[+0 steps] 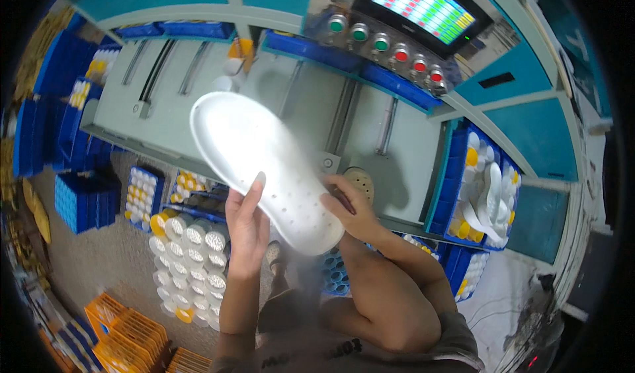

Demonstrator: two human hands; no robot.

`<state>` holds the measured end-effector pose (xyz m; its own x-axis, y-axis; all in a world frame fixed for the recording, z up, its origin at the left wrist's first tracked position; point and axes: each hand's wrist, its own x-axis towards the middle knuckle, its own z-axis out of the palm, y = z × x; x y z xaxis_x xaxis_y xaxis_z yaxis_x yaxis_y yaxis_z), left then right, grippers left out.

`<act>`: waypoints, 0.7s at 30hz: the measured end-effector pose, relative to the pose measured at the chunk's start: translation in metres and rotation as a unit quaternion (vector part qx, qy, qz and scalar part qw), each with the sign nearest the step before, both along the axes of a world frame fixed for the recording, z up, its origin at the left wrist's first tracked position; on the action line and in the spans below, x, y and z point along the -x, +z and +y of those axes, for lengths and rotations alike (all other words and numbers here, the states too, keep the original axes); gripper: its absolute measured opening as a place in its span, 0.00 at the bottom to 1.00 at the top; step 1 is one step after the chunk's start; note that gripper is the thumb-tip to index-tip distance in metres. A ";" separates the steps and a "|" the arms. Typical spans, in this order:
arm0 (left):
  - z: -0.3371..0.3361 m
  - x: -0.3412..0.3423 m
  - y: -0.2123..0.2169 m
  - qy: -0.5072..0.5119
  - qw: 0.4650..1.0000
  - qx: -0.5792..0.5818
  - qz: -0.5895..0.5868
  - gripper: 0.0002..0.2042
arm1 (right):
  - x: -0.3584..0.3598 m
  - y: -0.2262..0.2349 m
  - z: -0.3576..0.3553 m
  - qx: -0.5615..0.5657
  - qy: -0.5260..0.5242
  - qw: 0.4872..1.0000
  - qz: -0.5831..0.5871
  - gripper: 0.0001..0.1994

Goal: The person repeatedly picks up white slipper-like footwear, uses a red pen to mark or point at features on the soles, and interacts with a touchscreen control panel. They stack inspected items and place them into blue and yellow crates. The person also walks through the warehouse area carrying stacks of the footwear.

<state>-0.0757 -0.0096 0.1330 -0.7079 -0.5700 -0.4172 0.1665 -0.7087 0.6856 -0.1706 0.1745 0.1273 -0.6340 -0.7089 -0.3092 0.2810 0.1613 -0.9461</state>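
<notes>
The fingers of the left hand [247, 224] and right hand [354, 209] grip opposite sides of a white shoe sole [254, 144], raised around the near edge of the table [173, 98]; beyond its right edge I spot a blue bin [452, 191], and a screen [423, 5] glows above the far edge

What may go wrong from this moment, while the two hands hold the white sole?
First, the white sole might tip or slip: the left hand and the right hand grip only its nearer half, so no hand supports the wider far end. Second, the loose white pieces heaped in the blue bin on the right could perhaps slide out if the bin is knocked.
</notes>
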 end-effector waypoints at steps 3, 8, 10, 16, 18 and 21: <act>-0.004 -0.004 0.002 0.006 0.999 0.033 0.008 0.22 | -0.002 -0.002 0.000 0.013 -0.018 1.000 0.022 0.21; -0.006 -0.013 0.003 -0.016 0.991 0.135 -0.014 0.20 | -0.006 -0.004 0.003 0.017 -0.027 0.999 0.039 0.20; -0.007 -0.017 0.002 -0.021 0.991 0.134 -0.012 0.19 | -0.008 -0.003 0.004 0.002 -0.045 0.998 0.052 0.20; -0.012 -0.020 0.000 -0.034 0.991 0.131 -0.013 0.18 | -0.007 -0.004 0.007 0.043 -0.034 0.994 0.090 0.20; -0.010 -0.020 -0.002 -0.046 0.988 0.146 -0.017 0.19 | -0.008 -0.007 0.005 0.049 -0.057 0.996 0.051 0.19; -0.006 -0.020 -0.006 -0.055 0.987 0.152 -0.022 0.22 | -0.009 -0.011 0.005 0.061 -0.065 0.993 0.078 0.18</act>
